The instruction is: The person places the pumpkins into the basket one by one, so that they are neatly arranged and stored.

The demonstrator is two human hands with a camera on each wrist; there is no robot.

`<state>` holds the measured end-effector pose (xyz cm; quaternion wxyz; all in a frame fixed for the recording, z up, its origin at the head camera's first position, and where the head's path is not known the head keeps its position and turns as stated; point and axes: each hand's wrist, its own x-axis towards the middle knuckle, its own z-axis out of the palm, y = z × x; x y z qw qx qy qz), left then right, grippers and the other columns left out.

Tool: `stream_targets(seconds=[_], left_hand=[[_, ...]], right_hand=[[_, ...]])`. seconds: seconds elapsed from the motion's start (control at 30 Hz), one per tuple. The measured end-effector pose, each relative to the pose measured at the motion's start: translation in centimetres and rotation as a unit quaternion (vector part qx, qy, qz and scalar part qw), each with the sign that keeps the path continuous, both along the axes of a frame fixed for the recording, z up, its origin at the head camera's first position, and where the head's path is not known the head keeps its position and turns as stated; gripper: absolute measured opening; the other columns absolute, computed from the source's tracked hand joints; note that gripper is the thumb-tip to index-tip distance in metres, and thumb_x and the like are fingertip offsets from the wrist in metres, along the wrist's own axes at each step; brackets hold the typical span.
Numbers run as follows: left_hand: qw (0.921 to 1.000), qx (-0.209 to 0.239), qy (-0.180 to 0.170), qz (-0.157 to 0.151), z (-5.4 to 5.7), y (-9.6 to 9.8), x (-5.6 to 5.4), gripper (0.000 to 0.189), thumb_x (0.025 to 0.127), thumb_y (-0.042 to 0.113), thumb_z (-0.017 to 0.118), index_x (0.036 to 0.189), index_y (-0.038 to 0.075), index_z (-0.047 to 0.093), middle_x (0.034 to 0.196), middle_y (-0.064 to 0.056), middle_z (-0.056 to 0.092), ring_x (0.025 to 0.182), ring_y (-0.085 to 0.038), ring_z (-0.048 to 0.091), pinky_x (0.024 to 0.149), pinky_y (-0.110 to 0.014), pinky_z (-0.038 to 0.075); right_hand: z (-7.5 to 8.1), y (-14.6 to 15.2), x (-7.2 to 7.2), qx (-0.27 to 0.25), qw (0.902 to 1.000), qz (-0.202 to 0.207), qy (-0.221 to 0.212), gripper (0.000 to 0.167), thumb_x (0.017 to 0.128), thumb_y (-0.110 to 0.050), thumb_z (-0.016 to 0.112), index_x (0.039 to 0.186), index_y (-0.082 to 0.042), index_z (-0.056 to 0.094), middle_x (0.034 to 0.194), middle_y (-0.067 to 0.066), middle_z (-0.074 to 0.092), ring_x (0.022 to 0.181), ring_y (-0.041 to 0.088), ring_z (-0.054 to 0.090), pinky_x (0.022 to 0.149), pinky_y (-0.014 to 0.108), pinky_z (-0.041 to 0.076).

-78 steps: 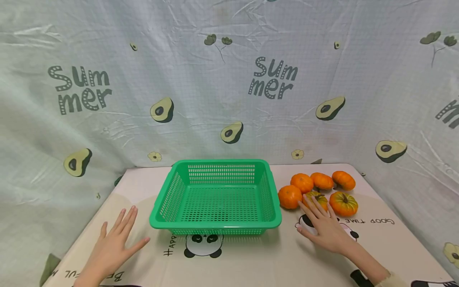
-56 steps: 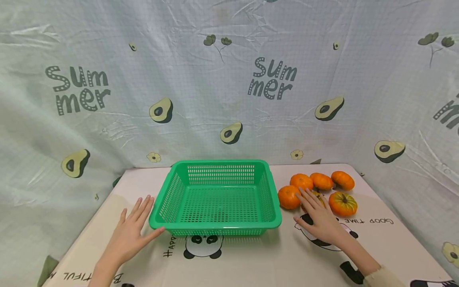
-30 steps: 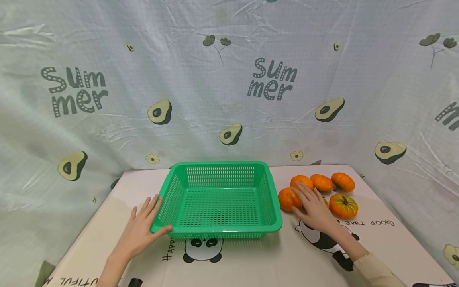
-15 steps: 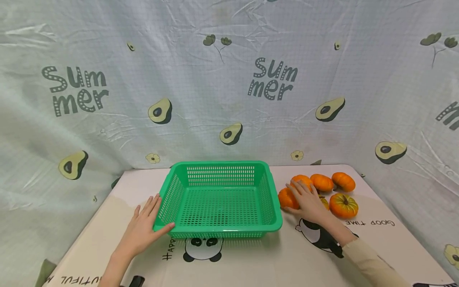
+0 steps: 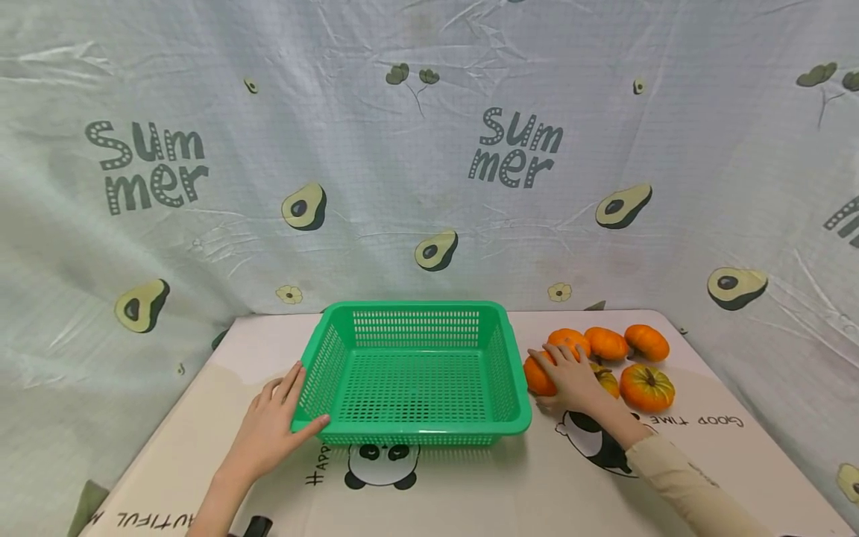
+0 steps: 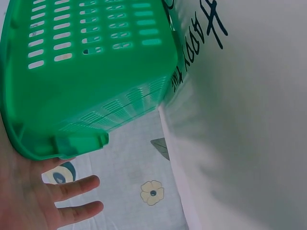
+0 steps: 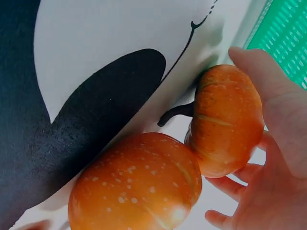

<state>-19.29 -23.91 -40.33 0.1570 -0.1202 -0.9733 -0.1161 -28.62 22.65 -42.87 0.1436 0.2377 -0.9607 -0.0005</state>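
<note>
A green plastic basket (image 5: 416,429) with slotted walls stands in the middle of the table. My left hand (image 5: 265,429) is at its front left corner, the thumb by the front rim and the fingers along the left side. In the left wrist view those fingers (image 6: 79,188) are mostly straight, beside the basket's rim. To the right of the basket, my right hand (image 5: 573,382) holds a small orange pumpkin (image 5: 539,375), with thumb and fingers around its sides. The right wrist view shows this pumpkin (image 7: 230,122) with a dark stem, beside another pumpkin (image 7: 136,187).
Several more small pumpkins (image 5: 647,388) lie behind and to the right of my right hand. The table (image 5: 456,496) has a panda-printed cover. Behind it hangs a pale cloth (image 5: 376,164) printed with avocados.
My right hand has moved left from over the nearer pumpkins and closed around the one nearest the basket. My left hand has come right and forward to the basket's corner. The basket stays in place.
</note>
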Motion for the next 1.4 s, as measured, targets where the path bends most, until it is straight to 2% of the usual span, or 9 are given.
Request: stream_targets(seconds=[0.43,0.63,0.97,1.2,1.4], left_hand=[[0.9996,-0.023,0.012,0.006,-0.1,0.0,-0.1,0.084,0.080,0.056,0.052,0.138,-0.001,0.030,0.143,-0.016,0.029,0.112,-0.035,0.040,0.084,-0.054,0.036],[0.9997,-0.021,0.009,0.009,-0.1,0.0,0.1,0.084,0.080,0.056,0.052,0.138,-0.001,0.030,0.143,-0.016,0.029,0.112,-0.036,0.040,0.084,-0.054,0.037],[0.9999,-0.012,-0.002,0.010,-0.1,0.0,0.0,0.084,0.081,0.056,0.052,0.139,0.000,0.028,0.145,-0.016,0.027,0.113,-0.036,0.039,0.084,-0.055,0.036],[0.9999,-0.009,-0.002,0.007,-0.1,0.1,-0.1,0.084,0.081,0.054,0.053,0.139,0.001,0.027,0.145,-0.016,0.026,0.112,-0.036,0.040,0.084,-0.055,0.037],[1.0000,-0.003,-0.002,0.008,0.0,0.2,0.0,0.083,0.081,0.054,0.053,0.139,0.000,0.028,0.144,-0.017,0.027,0.113,-0.038,0.039,0.084,-0.055,0.036]], right_hand=[[-0.8,-0.2,-0.7,-0.011,0.9995,0.002,0.030,0.070,0.060,-0.038,0.077,0.116,-0.007,0.049,0.112,0.016,0.053,0.100,0.040,0.044,0.080,0.058,0.034],[-1.1,-0.4,-0.9,-0.016,0.9995,0.003,0.026,0.069,0.062,-0.040,0.076,0.119,-0.014,0.048,0.112,0.014,0.053,0.103,0.039,0.042,0.083,0.058,0.032],[-1.5,0.0,-0.6,-0.036,0.9974,0.018,0.060,0.071,0.060,-0.039,0.077,0.121,-0.020,0.046,0.111,0.015,0.049,0.096,0.038,0.044,0.077,0.053,0.034],[-1.2,0.1,0.2,-0.060,0.9975,0.011,0.036,0.072,0.062,-0.037,0.076,0.125,-0.024,0.044,0.112,0.023,0.045,0.102,0.036,0.043,0.077,0.051,0.032],[-1.3,0.4,0.3,-0.062,0.9975,0.006,0.034,0.065,0.064,-0.039,0.074,0.121,-0.021,0.047,0.111,0.023,0.043,0.104,0.034,0.040,0.078,0.051,0.032]])
